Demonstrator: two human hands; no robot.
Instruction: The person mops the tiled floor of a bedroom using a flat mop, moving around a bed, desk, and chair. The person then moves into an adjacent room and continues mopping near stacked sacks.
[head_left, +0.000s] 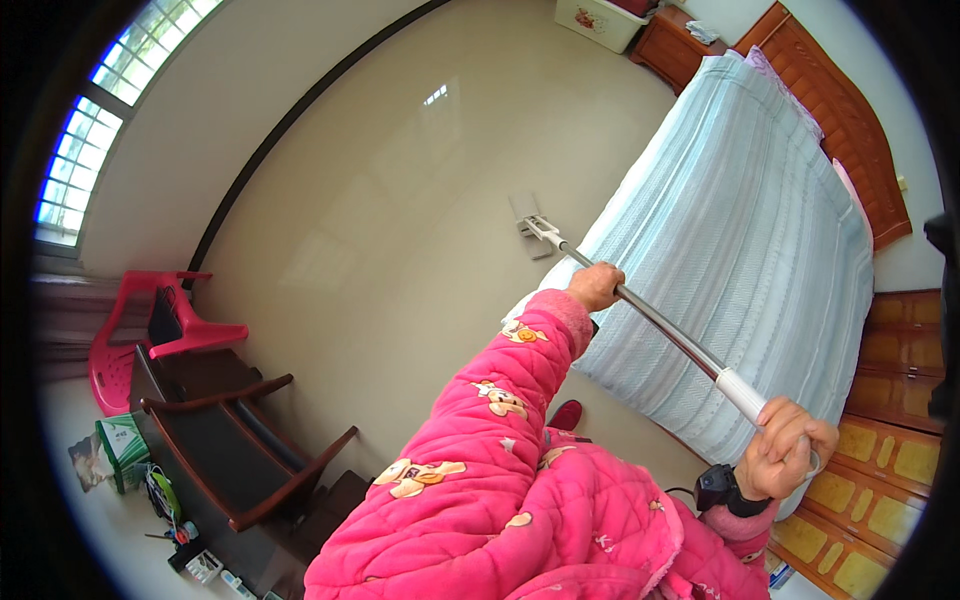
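Observation:
A flat mop with a silver pole (pixel 675 335) slants across the view over the bed's near side. My left hand (pixel 597 287) is closed around the middle of the pole. Farther back, my right hand (pixel 786 449) grips the white handle end. The mop's grey head (pixel 532 228) is at the far left end of the pole, over the beige tile floor (pixel 400 210); it looks smeared by motion. A dark watch-like band sits at my right wrist, and both arms wear a pink quilted sleeve (pixel 490 390).
On the right stands a bed (pixel 750 180) with a pale blue striped cover and wooden headboard. A pink plastic chair (pixel 190 320), a dark wooden armchair (pixel 250 450) and a cluttered dark table are at left. Wooden cabinets (pixel 860 480) line the right; a white box (pixel 600 22) sits far back.

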